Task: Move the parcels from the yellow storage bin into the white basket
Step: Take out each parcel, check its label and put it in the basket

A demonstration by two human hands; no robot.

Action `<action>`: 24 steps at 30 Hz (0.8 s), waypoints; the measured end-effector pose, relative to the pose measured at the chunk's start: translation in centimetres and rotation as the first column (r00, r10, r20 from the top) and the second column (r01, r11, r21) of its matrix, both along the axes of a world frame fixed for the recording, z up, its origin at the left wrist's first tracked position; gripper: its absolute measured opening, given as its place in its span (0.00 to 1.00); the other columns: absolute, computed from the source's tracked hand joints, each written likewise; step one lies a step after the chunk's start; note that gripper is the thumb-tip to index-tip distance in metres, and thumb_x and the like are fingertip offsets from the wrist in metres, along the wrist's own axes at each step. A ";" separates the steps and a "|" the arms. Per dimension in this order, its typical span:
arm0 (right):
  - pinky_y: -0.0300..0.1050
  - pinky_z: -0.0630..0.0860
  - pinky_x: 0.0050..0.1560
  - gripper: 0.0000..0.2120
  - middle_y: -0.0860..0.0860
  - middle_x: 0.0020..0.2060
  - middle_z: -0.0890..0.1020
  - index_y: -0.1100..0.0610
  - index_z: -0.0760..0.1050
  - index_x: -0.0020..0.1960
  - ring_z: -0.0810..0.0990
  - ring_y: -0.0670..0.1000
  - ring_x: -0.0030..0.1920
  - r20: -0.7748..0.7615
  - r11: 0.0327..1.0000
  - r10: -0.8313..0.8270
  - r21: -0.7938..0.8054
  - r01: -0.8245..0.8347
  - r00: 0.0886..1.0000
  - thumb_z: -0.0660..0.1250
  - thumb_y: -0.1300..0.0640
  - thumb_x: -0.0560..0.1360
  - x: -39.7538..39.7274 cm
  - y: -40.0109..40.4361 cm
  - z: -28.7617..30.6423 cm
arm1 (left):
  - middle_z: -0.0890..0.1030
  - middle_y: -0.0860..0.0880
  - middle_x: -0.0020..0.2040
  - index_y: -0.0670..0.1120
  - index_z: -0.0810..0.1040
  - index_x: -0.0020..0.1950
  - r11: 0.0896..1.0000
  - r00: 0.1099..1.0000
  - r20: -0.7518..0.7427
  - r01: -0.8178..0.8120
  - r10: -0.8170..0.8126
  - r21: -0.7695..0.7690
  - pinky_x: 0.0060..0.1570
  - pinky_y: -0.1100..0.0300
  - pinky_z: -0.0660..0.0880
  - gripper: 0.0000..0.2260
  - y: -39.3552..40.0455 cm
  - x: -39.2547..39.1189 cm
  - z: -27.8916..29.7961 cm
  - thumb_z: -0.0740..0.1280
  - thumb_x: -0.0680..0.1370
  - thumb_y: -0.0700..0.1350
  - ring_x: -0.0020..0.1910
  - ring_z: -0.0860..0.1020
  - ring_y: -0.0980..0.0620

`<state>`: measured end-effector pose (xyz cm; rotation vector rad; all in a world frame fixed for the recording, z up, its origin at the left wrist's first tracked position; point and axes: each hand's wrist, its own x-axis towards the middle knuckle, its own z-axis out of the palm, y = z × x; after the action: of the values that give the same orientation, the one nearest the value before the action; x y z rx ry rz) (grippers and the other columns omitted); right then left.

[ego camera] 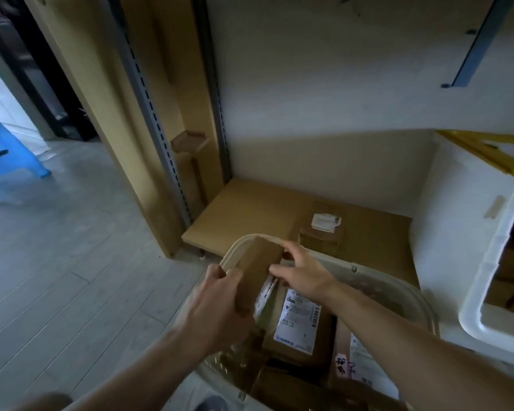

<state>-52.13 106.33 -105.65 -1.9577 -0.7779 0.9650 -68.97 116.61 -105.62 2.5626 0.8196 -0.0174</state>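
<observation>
Cardboard parcel [257, 271] gripped by both hands' curled fingers [275, 271], its label seemingly half-hidden.

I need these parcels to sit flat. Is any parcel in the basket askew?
Yes: the brown box both hands hold stands tilted on edge at the white basket rim; the labelled parcel beneath lies flat.

No print can be read: the shipping label [298, 321] on a flat parcel [301, 345] in the basket [422, 295] is blurred, and red-and-black handwriting [342, 367] on the neighbouring parcel's label is illegible.
</observation>
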 end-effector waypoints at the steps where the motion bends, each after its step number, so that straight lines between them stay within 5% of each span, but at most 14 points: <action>1: 0.48 0.73 0.64 0.27 0.45 0.61 0.77 0.48 0.64 0.77 0.77 0.49 0.61 0.010 1.000 0.018 -0.016 -0.018 1.000 0.67 0.50 0.79 0.1 0.1 -0.5 | 0.69 0.52 0.59 0.56 0.70 0.61 1.000 1.000 -0.023 0.010 -0.010 -0.006 0.43 0.64 0.79 0.18 -0.1 0.2 -0.8 0.73 0.75 0.51 0.47 0.75 0.57; 5: 0.43 0.69 0.60 0.25 0.47 0.65 0.75 0.49 0.70 0.74 0.74 0.48 0.64 0.034 0.994 0.079 -0.081 -0.076 0.996 0.68 0.50 0.78 0.0 0.4 -2.0 | 0.69 0.49 0.62 0.62 0.64 0.69 0.998 0.998 -0.051 0.044 -0.042 0.054 0.38 0.64 0.79 0.23 -0.6 0.7 -3.6 0.70 0.77 0.51 0.45 0.77 0.55; 8: 0.51 0.71 0.70 0.32 0.49 0.67 0.75 0.48 0.68 0.76 0.73 0.51 0.68 0.013 0.982 0.137 -0.134 -0.134 0.990 0.69 0.50 0.73 -0.4 0.7 -2.6 | 0.67 0.48 0.63 0.64 0.60 0.75 0.999 0.994 -0.111 0.023 -0.019 0.037 0.45 0.60 0.81 0.30 -0.4 1.2 -4.9 0.71 0.77 0.51 0.50 0.79 0.50; 11: 0.53 0.69 0.73 0.33 0.49 0.72 0.73 0.48 0.69 0.76 0.70 0.50 0.73 0.023 0.971 0.198 -0.143 -0.193 0.980 0.67 0.51 0.71 -0.7 0.9 -3.3 | 0.67 0.47 0.62 0.58 0.67 0.73 1.000 0.986 -0.163 -0.009 0.012 0.022 0.52 0.55 0.82 0.27 -0.3 1.7 -5.5 0.72 0.76 0.50 0.54 0.79 0.47; 19: 0.38 0.72 0.59 0.21 0.46 0.61 0.79 0.49 0.77 0.66 0.75 0.45 0.62 0.181 0.983 0.177 -0.086 -0.164 0.967 0.65 0.61 0.74 -0.9 -0.1 -3.5 | 0.70 0.44 0.64 0.48 0.73 0.65 1.000 0.948 -0.318 0.005 -0.004 0.002 0.57 0.52 0.80 0.19 0.3 2.7 -6.2 0.72 0.77 0.49 0.56 0.79 0.44; 24: 0.34 0.69 0.53 0.21 0.45 0.61 0.79 0.48 0.76 0.67 0.75 0.44 0.62 0.213 0.988 0.153 -0.064 -0.143 0.965 0.66 0.60 0.75 0.0 -1.4 -2.7 | 0.73 0.47 0.60 0.52 0.68 0.58 0.998 0.987 -0.155 0.053 -0.047 0.037 0.53 0.55 0.79 0.15 0.7 3.3 -5.7 0.57 0.73 0.52 0.55 0.78 0.47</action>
<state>-52.11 104.95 -108.33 -2.0951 -1.0463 0.8709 -65.71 117.35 -111.34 2.6455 0.8196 -0.2192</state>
